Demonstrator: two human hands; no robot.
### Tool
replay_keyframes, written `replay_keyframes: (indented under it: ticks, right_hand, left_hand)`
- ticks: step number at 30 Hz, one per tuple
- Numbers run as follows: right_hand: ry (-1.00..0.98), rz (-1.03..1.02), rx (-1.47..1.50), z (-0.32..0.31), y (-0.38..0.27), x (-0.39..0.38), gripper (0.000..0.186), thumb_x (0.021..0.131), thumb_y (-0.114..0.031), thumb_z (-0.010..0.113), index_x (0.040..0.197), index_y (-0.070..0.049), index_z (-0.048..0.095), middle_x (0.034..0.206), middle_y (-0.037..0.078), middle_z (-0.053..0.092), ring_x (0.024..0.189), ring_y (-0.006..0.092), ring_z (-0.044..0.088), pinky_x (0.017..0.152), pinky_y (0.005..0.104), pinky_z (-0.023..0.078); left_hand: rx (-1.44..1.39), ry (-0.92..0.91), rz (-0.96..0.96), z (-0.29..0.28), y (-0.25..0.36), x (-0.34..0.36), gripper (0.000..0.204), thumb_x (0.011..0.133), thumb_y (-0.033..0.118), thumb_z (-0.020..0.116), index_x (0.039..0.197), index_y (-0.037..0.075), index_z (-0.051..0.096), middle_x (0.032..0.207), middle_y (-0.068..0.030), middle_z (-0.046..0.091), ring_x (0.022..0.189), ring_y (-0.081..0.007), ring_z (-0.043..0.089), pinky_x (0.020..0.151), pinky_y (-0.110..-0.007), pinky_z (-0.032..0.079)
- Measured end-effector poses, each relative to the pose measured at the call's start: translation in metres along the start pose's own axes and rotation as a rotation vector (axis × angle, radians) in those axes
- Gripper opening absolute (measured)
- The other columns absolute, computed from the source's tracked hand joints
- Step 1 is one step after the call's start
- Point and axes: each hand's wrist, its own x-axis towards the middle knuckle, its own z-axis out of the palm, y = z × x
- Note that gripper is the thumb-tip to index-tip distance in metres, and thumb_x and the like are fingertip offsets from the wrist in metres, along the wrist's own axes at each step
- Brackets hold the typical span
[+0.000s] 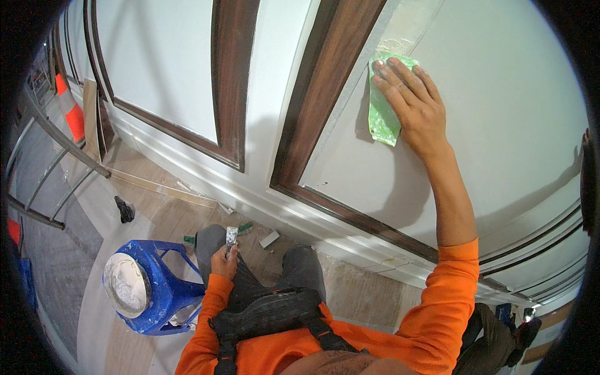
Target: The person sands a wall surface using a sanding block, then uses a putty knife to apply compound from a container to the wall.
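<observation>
My right hand [414, 103] is raised against the pale wall panel [500, 94], its fingers laid over a green sheet of sandpaper [382, 115] and pressing it flat. White dust streaks the sheet. A rough whitish patch [397, 44] shows on the panel just above it. Down by my lap, my left hand [224, 262] is closed around a putty knife [232, 235] with its smeared blade pointing up. To the left of that hand, a round tub of white filler [127, 286] rests on a blue plastic stool [164, 300].
Dark wood trim [331, 87] frames the panels. Scraps, including a white block [269, 239], lie on the floor along the baseboard. At left stand a grey metal frame [62, 144] and an orange traffic cone [72, 112]. Another person's dark-clothed leg [494, 337] is at lower right.
</observation>
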Motion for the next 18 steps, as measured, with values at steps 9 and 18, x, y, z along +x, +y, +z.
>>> replay_keyframes:
  ticks: [9,18]
  right_hand:
    - [-0.041,0.065,0.245,-0.044,0.014,0.012,0.033,0.096,-0.012,0.062,0.127,-0.019,0.070,0.138,0.001,0.072,0.136,0.0251,0.062,0.117,0.0459,0.045]
    - [0.010,0.075,0.040,-0.030,0.000,0.028,0.033,0.094,-0.011,0.064,0.125,-0.017,0.069,0.135,0.001,0.072,0.130,0.0244,0.063,0.109,0.0440,0.048]
  left_hand:
    - [0.031,0.008,0.013,0.002,-0.023,0.004,0.036,0.106,0.036,0.065,0.099,0.003,0.075,0.069,-0.0088,0.069,0.063,-0.0172,0.066,0.062,-0.036,0.052]
    - [0.028,0.019,0.051,0.003,-0.015,0.003,0.036,0.106,0.034,0.065,0.093,0.001,0.072,0.068,-0.0077,0.067,0.063,-0.0159,0.064,0.062,-0.036,0.050]
